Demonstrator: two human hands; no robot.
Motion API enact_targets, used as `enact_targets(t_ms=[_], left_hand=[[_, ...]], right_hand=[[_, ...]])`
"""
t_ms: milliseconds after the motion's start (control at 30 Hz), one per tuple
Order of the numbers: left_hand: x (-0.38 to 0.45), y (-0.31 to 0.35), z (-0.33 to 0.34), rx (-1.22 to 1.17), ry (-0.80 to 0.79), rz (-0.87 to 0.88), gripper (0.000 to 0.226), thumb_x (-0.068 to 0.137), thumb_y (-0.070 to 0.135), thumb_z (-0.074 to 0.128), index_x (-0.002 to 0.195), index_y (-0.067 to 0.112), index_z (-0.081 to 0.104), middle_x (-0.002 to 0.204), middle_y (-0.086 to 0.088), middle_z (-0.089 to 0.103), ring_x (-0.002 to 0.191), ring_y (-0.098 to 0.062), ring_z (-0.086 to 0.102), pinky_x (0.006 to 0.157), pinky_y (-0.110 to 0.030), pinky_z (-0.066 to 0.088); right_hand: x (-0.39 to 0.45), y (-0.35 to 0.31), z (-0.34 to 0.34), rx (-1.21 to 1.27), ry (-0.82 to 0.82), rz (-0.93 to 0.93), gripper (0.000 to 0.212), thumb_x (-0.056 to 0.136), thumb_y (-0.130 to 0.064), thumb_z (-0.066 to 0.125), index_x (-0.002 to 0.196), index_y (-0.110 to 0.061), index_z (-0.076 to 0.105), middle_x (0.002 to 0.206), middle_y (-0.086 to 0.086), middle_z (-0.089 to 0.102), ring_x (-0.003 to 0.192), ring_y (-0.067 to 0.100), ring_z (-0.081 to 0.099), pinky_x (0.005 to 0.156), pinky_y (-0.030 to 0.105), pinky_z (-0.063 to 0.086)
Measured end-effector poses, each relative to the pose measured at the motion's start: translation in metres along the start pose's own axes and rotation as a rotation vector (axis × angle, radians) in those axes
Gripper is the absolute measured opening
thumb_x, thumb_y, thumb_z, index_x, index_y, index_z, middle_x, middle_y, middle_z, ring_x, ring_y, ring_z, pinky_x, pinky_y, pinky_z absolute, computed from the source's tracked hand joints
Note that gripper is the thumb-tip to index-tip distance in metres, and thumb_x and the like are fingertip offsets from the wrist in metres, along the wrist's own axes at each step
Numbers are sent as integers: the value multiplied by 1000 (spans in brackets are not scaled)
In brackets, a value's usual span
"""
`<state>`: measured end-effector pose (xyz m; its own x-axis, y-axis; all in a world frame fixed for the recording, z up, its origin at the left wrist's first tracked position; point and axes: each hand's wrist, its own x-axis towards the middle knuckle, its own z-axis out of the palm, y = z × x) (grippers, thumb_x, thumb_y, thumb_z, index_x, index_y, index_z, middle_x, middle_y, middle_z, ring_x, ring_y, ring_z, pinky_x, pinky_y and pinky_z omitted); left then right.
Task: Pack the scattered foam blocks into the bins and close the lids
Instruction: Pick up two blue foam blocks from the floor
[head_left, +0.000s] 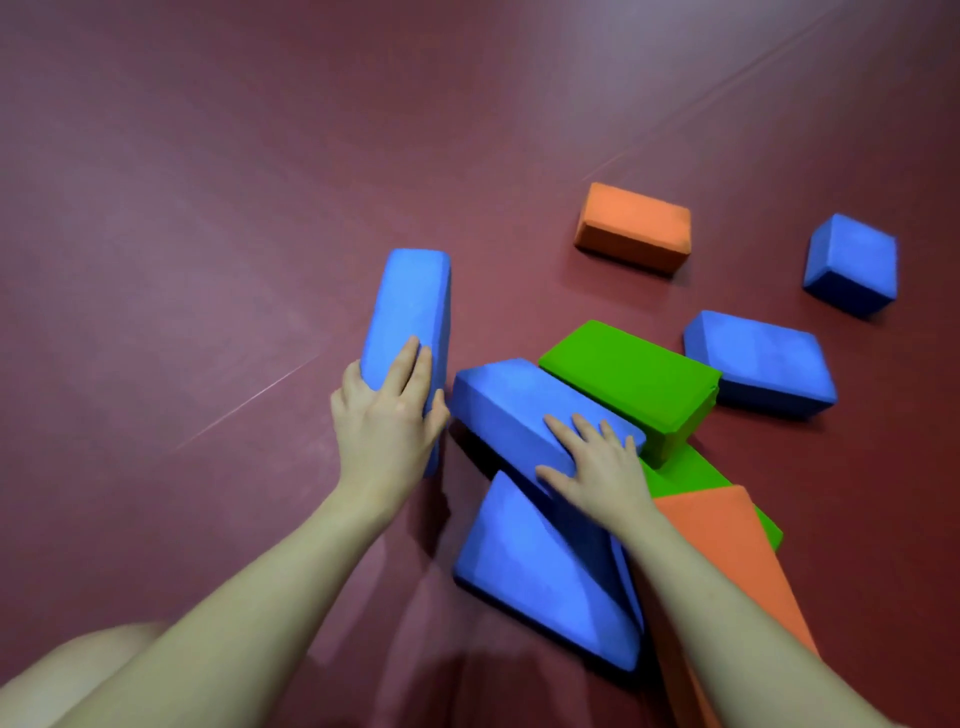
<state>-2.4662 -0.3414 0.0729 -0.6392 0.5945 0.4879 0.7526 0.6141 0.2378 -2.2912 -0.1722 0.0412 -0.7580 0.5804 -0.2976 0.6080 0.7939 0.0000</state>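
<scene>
On the dark red floor (208, 234), foam blocks lie scattered, no bin in view. Left hand (387, 415) grips a long blue block (410, 301) standing on its narrow edge, thumb on the left face, fingers curled over the top and right side. Right hand (597, 467) lies flat with spread fingers on a second blue block (511, 405), which tilts across a third blue block (535, 577) lying nearest the person. Just right of the pressed block a green block (634, 374) rests on another green block (691, 473); that lower one is partly hidden. An orange block (727, 551) runs under the right forearm, touching the lower green one. Further right, a flat blue block (758, 361) sits just beside the upper green block; an orange block (634, 226) and a small blue block (852, 262) lie apart beyond.
</scene>
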Motion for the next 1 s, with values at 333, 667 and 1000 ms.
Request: enact_targets(t_ms=[333,667,1000], left_hand=[[-24,15,35,56,-106,-47,46,82,36,41,107,12,71,118,-3,67,77,-41,58,58,-38,45],[-29,12,56,27,-92,-40,48,81,41,42,105,14,73,118,-8,67,78,-44,57,59,-43,47],[7,20,-28,53,3,-129,38,81,35,50,104,17,74,114,-5,69,77,-40,60,61,-38,46]], right_hand=[[-1,-6,-2,51,279,4,53,84,-49,40,126,-26,63,125,19,61,92,40,65,76,57,53],[4,4,-2,-124,31,-77,99,76,-63,63,151,-41,1,161,5,9,142,33,23,109,56,27],[-38,-12,-70,175,210,-146,66,68,-56,51,123,-23,66,120,19,64,93,35,68,65,43,57]])
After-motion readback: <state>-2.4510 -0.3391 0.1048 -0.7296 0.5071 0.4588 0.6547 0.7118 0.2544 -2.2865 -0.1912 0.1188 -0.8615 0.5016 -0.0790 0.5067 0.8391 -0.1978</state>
